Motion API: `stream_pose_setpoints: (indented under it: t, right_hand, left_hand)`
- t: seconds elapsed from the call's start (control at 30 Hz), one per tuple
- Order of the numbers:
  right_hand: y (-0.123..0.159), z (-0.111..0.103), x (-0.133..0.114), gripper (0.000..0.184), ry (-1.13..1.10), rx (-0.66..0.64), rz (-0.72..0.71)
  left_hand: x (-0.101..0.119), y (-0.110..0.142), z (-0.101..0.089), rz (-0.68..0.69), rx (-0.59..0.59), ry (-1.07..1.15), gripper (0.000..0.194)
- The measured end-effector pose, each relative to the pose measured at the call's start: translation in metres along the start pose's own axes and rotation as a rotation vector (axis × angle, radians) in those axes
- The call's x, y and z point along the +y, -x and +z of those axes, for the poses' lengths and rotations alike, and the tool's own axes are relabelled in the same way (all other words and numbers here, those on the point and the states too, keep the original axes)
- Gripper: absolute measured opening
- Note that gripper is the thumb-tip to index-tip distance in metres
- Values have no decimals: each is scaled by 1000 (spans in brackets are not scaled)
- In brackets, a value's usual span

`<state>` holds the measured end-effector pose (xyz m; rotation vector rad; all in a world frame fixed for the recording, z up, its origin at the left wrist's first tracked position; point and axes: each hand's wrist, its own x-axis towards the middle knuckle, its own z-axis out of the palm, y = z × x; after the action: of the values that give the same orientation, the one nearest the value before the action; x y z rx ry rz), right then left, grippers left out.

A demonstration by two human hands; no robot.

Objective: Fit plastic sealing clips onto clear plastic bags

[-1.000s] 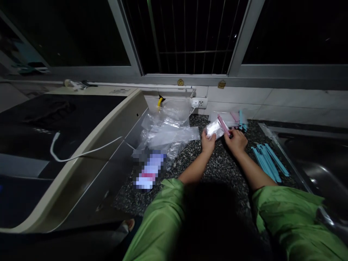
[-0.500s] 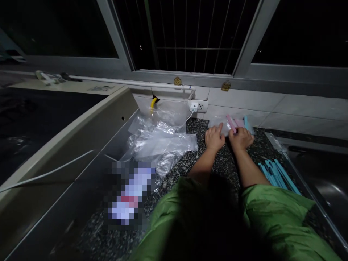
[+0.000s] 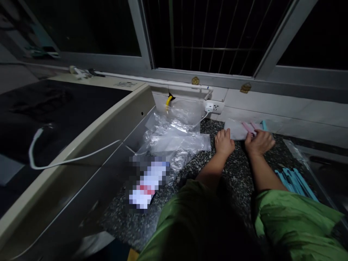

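Against the tiled wall lies a clear plastic bag [image 3: 234, 129] with pink sticks [image 3: 247, 127] and a light blue stick [image 3: 264, 125] in it. My left hand [image 3: 224, 143] rests flat at the bag's lower left edge, fingers stretched forward. Over the lower right part of the bag is my right hand [image 3: 260, 143], its thumb apart from the fingers and close to the pink sticks. It appears to press on the bag rather than grip it. Several light blue sticks [image 3: 296, 183] lie loose beside my right forearm.
Crumpled clear plastic bags [image 3: 179, 139] are heaped left of my hands. A lit phone [image 3: 149, 185], blurred out, lies nearer. A white charger [image 3: 209, 107] sits in the wall socket, its cable trailing down. A sink [image 3: 330, 174] borders the speckled counter [image 3: 190, 172] on the right.
The view has swung left, so everything sits further right. My right hand has loosened from the pink stick and spread over the bag; my left has slid back to the bag's edge.
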<state>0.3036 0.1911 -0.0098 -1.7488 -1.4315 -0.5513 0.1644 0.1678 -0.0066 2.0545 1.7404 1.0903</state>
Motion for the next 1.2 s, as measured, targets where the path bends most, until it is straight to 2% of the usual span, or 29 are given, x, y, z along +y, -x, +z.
stream_pose_setpoints:
  t: [0.23, 0.4, 0.47, 0.53, 0.67, 0.8, 0.97, 1.2]
  right_hand:
    - [25, -15, -27, 27, -47, -84, -81]
    - [52, -29, -63, 28, -164, -277, -209]
    - [59, -33, -84, 30, -222, -372, -208]
    - [61, -34, -107, 31, -245, -509, -144]
    - [56, -28, -148, 27, -227, -612, -126]
    - [48, -20, -169, 25, -139, -700, -48]
    - [47, -14, -177, 26, -78, -787, 33]
    - [48, -9, -179, 22, -101, -769, 128]
  left_hand:
    - [-6, 42, -32, 108, 19, 18, 43]
    - [-11, 81, -64, -47, 111, 11, 43]
    - [-20, 94, -80, -130, 138, -31, 46]
    - [-33, 104, -96, -174, 119, -97, 47]
    - [-56, 118, -117, -233, -1, -217, 49]
    - [-65, 120, -120, -216, -103, -266, 52]
    - [-64, 117, -117, -211, -196, -296, 54]
    - [-60, 115, -119, -228, -239, -283, 58]
